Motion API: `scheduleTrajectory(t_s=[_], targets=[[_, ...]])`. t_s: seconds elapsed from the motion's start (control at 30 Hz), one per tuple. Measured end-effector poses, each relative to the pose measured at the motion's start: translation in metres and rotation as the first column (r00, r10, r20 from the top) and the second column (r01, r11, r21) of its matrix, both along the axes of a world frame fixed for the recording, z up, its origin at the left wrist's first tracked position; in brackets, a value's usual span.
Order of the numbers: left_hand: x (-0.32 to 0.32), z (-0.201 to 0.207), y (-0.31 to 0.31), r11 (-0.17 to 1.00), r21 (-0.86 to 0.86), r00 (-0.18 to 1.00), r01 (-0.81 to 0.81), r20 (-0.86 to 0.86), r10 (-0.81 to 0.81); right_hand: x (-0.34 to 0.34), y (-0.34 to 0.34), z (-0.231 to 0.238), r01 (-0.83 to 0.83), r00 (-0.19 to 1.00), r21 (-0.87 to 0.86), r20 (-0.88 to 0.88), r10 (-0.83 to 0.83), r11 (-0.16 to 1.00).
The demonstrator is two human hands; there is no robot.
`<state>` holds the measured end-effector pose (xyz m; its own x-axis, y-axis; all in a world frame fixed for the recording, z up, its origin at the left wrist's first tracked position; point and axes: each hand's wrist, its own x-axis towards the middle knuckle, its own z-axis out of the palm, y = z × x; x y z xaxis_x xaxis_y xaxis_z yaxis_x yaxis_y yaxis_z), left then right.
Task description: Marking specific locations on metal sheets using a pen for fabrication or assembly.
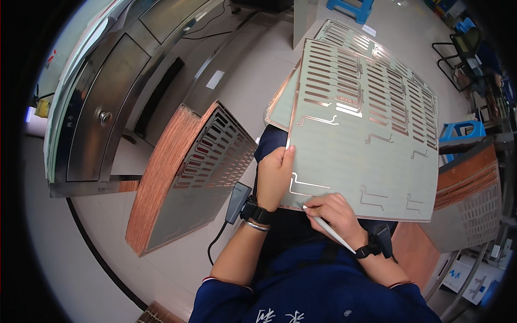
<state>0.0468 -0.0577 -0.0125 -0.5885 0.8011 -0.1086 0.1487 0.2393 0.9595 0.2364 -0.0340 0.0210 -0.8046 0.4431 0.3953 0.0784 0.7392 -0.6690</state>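
Note:
A large pale-green circuit board panel [344, 156] with copper traces rests tilted across my lap. My left hand [276, 175] grips its left edge, thumb on the top face. My right hand [335, 214] pinches a slim white pen-shaped tool [335, 232] at the panel's near edge. Its thin tip points at the near left corner, close to an L-shaped copper trace; whether it touches is too small to tell. Beneath and behind lie more such panels [283, 105], fanned out and partly hidden by the top one.
On the left a thick stack of copper-edged panels [161, 177] stands tilted on the floor beside a metal cabinet [102, 116]. Another panel stack [468, 199] is at the right. Blue plastic stools [463, 129] stand beyond. A black cable [102, 258] runs along the floor at left.

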Motion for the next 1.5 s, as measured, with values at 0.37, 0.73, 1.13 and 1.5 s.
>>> scheduleTrajectory(t_s=[0.37,0.73,1.13,1.5], targets=[[0.000,0.000,-0.001,1.000,0.005,1.000,-0.009,0.022,0.009,0.012,0.005,0.009,-0.059,0.997,-0.153,0.032,0.065,0.986],[0.003,-0.004,0.000,0.998,0.053,0.998,-0.028,0.049,0.026,0.008,0.005,0.011,-0.048,0.997,-0.130,0.054,0.055,0.990],[0.003,-0.004,0.000,0.998,0.056,0.999,-0.031,0.031,0.029,0.008,0.007,0.011,-0.057,0.995,-0.182,0.067,0.070,0.982],[0.004,-0.004,-0.001,0.997,0.071,0.995,-0.042,0.094,0.035,-0.007,0.006,0.010,0.093,0.996,-0.288,0.024,-0.090,0.953]])
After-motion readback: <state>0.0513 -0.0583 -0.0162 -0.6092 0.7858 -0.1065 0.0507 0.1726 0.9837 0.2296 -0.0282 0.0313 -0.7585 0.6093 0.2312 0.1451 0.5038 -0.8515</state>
